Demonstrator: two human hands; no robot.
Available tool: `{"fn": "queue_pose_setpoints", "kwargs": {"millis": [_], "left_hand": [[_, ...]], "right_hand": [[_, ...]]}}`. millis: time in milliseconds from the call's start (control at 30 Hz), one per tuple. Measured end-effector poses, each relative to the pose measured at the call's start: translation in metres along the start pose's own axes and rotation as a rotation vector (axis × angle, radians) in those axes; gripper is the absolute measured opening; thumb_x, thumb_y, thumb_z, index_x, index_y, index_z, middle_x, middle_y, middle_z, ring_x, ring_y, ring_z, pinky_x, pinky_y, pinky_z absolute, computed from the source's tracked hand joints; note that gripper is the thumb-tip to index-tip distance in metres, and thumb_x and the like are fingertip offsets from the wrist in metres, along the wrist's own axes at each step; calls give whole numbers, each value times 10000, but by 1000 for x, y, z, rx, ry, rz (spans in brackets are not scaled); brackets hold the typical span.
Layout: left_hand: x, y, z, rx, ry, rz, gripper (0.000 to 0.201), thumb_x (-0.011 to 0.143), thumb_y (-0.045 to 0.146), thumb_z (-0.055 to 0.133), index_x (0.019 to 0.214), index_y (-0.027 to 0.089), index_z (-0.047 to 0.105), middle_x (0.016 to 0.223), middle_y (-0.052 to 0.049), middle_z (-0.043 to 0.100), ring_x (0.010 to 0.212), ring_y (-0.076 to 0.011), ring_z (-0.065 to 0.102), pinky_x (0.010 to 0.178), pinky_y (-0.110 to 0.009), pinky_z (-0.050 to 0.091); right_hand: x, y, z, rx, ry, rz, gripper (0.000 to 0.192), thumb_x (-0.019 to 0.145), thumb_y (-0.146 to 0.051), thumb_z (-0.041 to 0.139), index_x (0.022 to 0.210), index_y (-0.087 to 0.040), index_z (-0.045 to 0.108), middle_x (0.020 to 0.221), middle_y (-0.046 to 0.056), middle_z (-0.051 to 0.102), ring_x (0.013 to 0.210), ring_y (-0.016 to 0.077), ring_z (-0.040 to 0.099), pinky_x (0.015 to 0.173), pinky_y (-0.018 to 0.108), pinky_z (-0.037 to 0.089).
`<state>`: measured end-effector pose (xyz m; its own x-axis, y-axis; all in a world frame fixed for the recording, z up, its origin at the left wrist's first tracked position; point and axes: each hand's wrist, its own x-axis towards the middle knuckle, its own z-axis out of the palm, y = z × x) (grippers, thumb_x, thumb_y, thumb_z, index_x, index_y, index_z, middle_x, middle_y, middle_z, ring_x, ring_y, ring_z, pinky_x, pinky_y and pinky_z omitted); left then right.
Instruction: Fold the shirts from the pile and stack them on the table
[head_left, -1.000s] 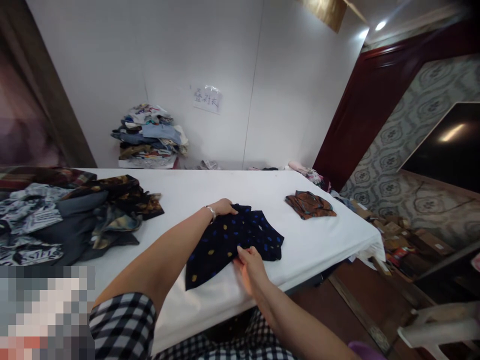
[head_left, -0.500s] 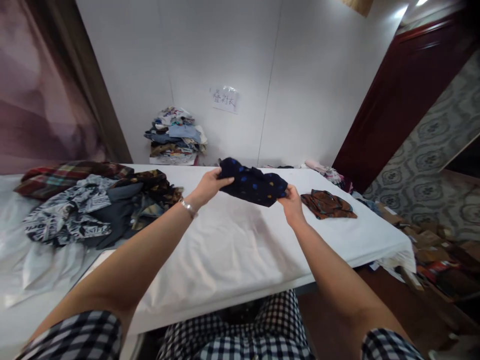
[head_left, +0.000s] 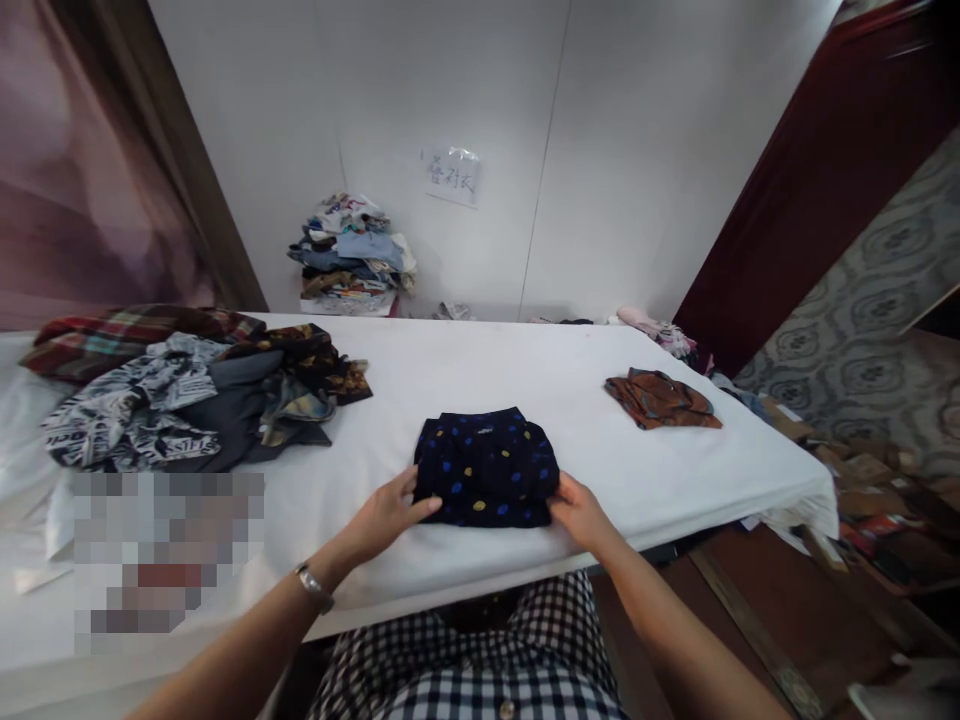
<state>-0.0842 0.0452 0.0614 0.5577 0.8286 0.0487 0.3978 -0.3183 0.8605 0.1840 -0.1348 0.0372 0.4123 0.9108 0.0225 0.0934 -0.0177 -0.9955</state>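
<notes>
A dark navy shirt (head_left: 487,470) with blue and yellow spots lies folded into a compact bundle near the front edge of the white-covered table (head_left: 480,555). Its collar end points away from me. My left hand (head_left: 391,510) holds the left edge, thumb on top and the other fingers partly hidden at the side. At the right edge, my right hand (head_left: 581,508) grips the cloth near the lower corner, its fingertips partly out of sight.
Loose shirts (head_left: 202,400) lie heaped on the table's left. A folded brown patterned shirt (head_left: 664,398) rests at the right. Behind the table rises a stack of clothes (head_left: 352,255) against the wall. Boxes (head_left: 862,480) crowd the floor at right.
The navy shirt has come down and toward me, from being held up above the table to lying on it near the front edge. Both hands have moved with it.
</notes>
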Motion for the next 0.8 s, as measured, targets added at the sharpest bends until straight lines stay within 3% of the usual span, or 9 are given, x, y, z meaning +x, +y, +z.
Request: {"fn": "queue_pose_setpoints", "kwargs": {"millis": [100, 233, 300, 433, 600, 667, 800], "left_hand": [[14, 10, -5, -137, -69, -139, 603, 747, 644, 559, 1158, 212, 653, 1047, -81, 736, 969, -259, 677, 736, -341, 560], [40, 20, -1, -176, -122, -290, 593, 760, 692, 522, 966, 157, 673, 691, -47, 695, 645, -202, 649, 517, -283, 465], [52, 26, 5, -164, -122, -343, 527, 731, 653, 590, 877, 153, 671, 619, -42, 673, 614, -209, 643, 514, -292, 459], [63, 36, 16, -174, -96, -311, 361, 708, 458, 690, 919, 167, 665, 901, -78, 753, 868, -235, 691, 711, -300, 530], [53, 28, 15, -341, -5, -166, 424, 750, 471, 642, 1073, 196, 634, 1021, -54, 747, 918, -220, 695, 786, -314, 552], [47, 19, 11, -352, -3, -224, 440, 730, 513, 661, 1026, 187, 653, 983, -59, 754, 921, -235, 697, 791, -326, 556], [41, 7, 6, -375, -131, -366, 497, 742, 608, 638, 963, 164, 671, 1017, -96, 752, 962, -254, 691, 807, -337, 558]], "right_hand": [[7, -5, -9, 141, 136, 145, 482, 682, -293, 668, 1156, -212, 638, 1001, 55, 731, 956, 259, 660, 826, 379, 515], [32, -6, -17, 123, 287, 308, 754, 728, -472, 710, 1396, -217, 467, 938, 78, 724, 753, 238, 670, 650, 357, 513], [48, -5, -17, 99, 303, 347, 852, 716, -464, 735, 1453, -207, 394, 956, 97, 722, 714, 236, 666, 630, 362, 508], [69, -8, -9, 55, 335, 329, 820, 657, -300, 767, 1406, -161, 462, 937, 98, 711, 782, 242, 667, 714, 374, 517], [66, -11, 0, 114, 294, 84, 732, 678, -265, 708, 1379, -209, 504, 885, 30, 694, 837, 213, 663, 810, 356, 518], [62, -8, 1, 103, 270, 130, 757, 683, -270, 712, 1400, -208, 478, 887, 33, 695, 831, 214, 666, 810, 366, 524], [57, -3, 2, 89, 258, 238, 791, 705, -283, 725, 1436, -220, 429, 939, 56, 705, 867, 225, 677, 825, 384, 537]]}}
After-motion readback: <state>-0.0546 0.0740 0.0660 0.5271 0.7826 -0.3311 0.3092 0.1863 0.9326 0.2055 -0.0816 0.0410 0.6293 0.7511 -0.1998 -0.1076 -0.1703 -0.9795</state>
